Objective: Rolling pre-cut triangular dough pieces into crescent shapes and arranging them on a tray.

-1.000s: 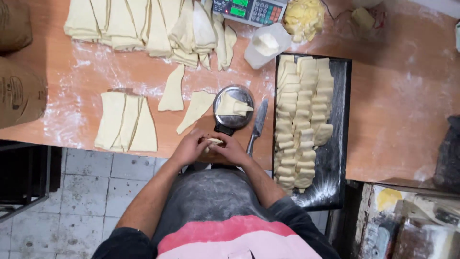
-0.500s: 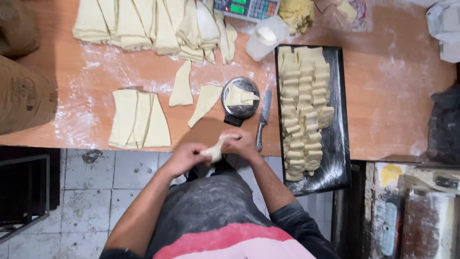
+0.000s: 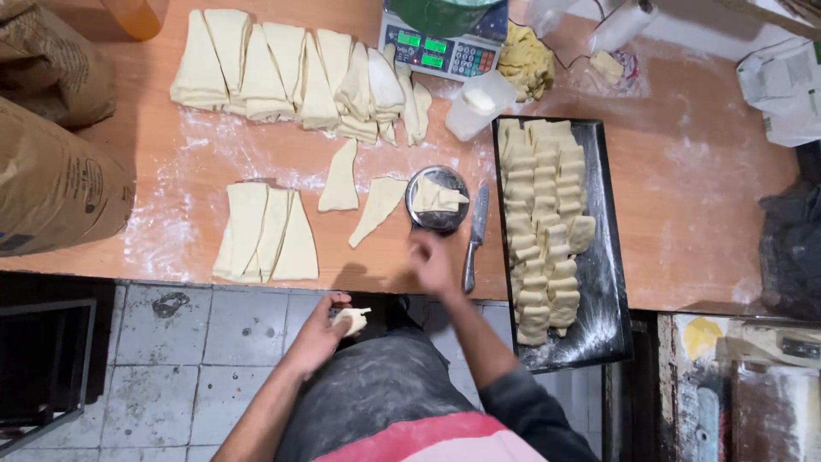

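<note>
Below the near edge of the flour-dusted wooden table [image 3: 684,214], over the grey tiled floor [image 3: 205,342]: left hand [image 3: 321,329], fingers curled shut around a small rolled piece of pale dough [image 3: 352,320], one end poking out past the fingertips. Higher up, at the table's edge: right hand [image 3: 432,261], blurred, reaching toward the small round metal dish [image 3: 437,201]; holding nothing that can be made out, fingers loosely spread as far as the blur allows, openness hard to tell for sure. Inside the dish: a few flat pale pieces of filling [image 3: 440,198]. Just right of that hand: a table knife with a metal blade [image 3: 475,235], lying lengthwise, handle toward the body. Left of the dish: two loose triangles of pale rolled-out dough [image 3: 359,192], and further left a fanned group of more triangles [image 3: 265,231]. Along the far side: a long row of stacked dough triangles [image 3: 291,73], a digital kitchen scale with green displays [image 3: 436,47], a white plastic tub [image 3: 479,103] and a yellowish lump of dough [image 3: 523,60]. To the right: a black rectangular baking tray [image 3: 607,274], its left half packed with rows of shaped pale rolls [image 3: 543,222], overhanging the table's near edge. At far left: brown paper sacks [image 3: 51,162].
</note>
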